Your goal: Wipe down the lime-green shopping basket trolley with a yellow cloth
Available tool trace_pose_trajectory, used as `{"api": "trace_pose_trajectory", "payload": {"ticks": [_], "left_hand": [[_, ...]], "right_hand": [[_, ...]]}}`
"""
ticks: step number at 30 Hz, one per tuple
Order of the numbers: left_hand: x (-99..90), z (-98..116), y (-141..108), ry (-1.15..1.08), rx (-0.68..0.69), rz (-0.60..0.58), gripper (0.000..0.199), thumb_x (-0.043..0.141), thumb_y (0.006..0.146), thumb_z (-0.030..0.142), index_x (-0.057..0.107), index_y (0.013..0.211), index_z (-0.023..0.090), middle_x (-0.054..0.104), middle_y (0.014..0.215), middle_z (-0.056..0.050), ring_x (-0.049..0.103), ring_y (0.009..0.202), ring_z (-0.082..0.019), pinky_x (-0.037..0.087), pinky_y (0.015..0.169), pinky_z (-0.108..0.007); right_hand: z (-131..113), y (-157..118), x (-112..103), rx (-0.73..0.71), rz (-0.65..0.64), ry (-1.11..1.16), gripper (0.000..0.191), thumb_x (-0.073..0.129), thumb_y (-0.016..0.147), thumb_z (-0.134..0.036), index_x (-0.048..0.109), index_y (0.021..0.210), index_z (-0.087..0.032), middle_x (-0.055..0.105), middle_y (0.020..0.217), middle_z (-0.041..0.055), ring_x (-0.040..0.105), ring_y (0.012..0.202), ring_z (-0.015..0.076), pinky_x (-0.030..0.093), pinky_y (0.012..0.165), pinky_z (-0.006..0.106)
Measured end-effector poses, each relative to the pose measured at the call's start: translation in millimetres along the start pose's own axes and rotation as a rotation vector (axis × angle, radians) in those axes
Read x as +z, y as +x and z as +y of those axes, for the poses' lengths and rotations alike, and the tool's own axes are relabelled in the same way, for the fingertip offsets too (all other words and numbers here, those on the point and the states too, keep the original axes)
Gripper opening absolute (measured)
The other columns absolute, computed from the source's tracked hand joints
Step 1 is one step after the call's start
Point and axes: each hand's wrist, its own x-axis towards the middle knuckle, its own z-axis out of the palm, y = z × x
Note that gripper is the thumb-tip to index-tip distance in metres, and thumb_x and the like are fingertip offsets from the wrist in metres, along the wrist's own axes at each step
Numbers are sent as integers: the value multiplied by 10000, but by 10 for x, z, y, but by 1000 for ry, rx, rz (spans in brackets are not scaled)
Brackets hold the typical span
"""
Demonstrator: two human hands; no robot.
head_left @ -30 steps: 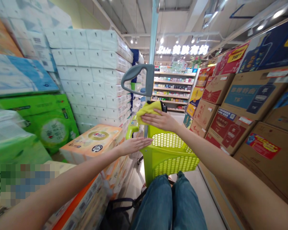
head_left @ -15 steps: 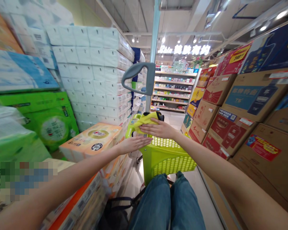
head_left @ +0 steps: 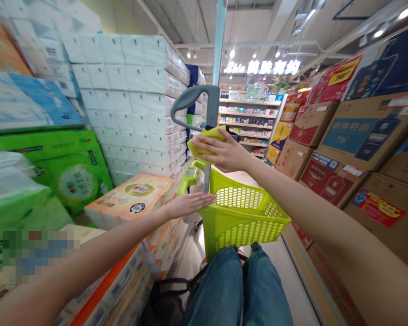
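A folded yellow cloth [head_left: 200, 147] lies under the palm of my right hand [head_left: 221, 149], whose fingers press it against the upright pole [head_left: 218, 54], just below a grey loop handle [head_left: 212, 106]. Lower down, my left hand [head_left: 192, 203] lies flat with its fingers stretched out, on the near rim of a lime-green basket cart [head_left: 248, 224]. Nothing shows in the left hand. The part of the pole behind the cloth is hidden.
Stacked tissue packs [head_left: 132, 90] and an orange tissue pack [head_left: 132, 194] are on the left. Cardboard cartons [head_left: 353, 131] line the right side. Stocked shelves [head_left: 248, 111] stand ahead. A dark bag [head_left: 166, 301] lies beside my knees.
My right hand has moved up the pole with the yellow cloth, from the basket's level to just under the grey handle. More of the basket shows. My left hand has stayed in place.
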Motion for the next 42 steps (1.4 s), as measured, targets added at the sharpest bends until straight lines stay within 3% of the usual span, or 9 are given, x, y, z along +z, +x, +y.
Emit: {"api": "trace_pose_trajectory", "payload": {"ticks": [5, 13, 17, 22, 27, 32, 35, 39, 42], "left_hand": [[-5, -7, 3, -30, -9, 61, 621, 360, 922, 11, 306, 1517, 180, 79, 1645, 22, 113, 1499, -75, 216, 1230, -215], [36, -3, -8, -154, -13, 93, 597, 350, 938, 35, 317, 1513, 190, 231, 1623, -3, 242, 1476, -76, 246, 1219, -241], [11, -11, -5, -126, -13, 100, 581, 346, 943, 41, 328, 1507, 180, 189, 1633, 10, 188, 1490, -76, 232, 1225, -235], [-37, -18, -1, -88, -17, 94, 604, 351, 924, 7, 322, 1509, 156, 123, 1642, 5, 140, 1496, -75, 224, 1228, -216], [-32, -16, 1, -120, -10, 11, 630, 310, 939, 16, 250, 1539, 198, 134, 1636, 37, 127, 1492, -57, 206, 1238, -218], [13, 4, 2, -85, -13, 38, 571, 308, 966, 66, 289, 1526, 178, 147, 1636, 24, 125, 1496, -76, 210, 1239, -238], [10, 4, -6, -67, -27, 102, 565, 330, 955, 61, 327, 1509, 173, 120, 1642, 15, 119, 1498, -81, 212, 1236, -235], [-28, -12, -14, -42, -19, 99, 595, 342, 928, 22, 331, 1504, 167, 116, 1645, 15, 118, 1497, -77, 203, 1233, -220], [-37, -15, -13, -30, -10, 58, 594, 335, 931, 19, 336, 1503, 178, 155, 1638, 26, 149, 1491, -67, 208, 1233, -218]], "right_hand": [[-76, -67, 164, 41, 56, 38, 758, 453, 900, -70, 187, 1558, -336, 229, 1625, -37, 208, 1506, 182, 144, 1257, 488], [-780, -491, 708, 22, 57, 42, 629, 424, 990, -169, 182, 1567, -227, 369, 1567, 25, 318, 1465, 157, 232, 1241, 389], [-519, -393, 538, -1, 57, 35, 656, 404, 997, -145, 114, 1573, -258, 366, 1569, -8, 306, 1467, 134, 183, 1258, 394], [-91, -143, 206, 136, 119, 40, 718, 384, 976, -90, 67, 1569, -340, 325, 1585, -38, 274, 1481, 167, 136, 1264, 483], [-340, -263, 414, 190, 127, 72, 710, 380, 960, -84, 97, 1574, -302, 323, 1582, -12, 276, 1479, 174, 179, 1258, 461], [-645, -483, 652, 36, 27, 97, 653, 386, 990, -143, 124, 1571, -282, 356, 1564, -5, 335, 1452, 144, 232, 1248, 394], [-480, -401, 514, -4, 17, 68, 676, 385, 990, -126, 76, 1574, -270, 344, 1571, -14, 313, 1460, 128, 219, 1253, 389], [-125, -148, 235, 130, 105, 13, 712, 377, 969, -73, 72, 1575, -289, 290, 1595, -13, 261, 1484, 167, 165, 1264, 459], [-115, -98, 234, 182, 150, 13, 702, 366, 967, -69, 91, 1576, -283, 297, 1593, 1, 249, 1488, 187, 174, 1258, 482]]}}
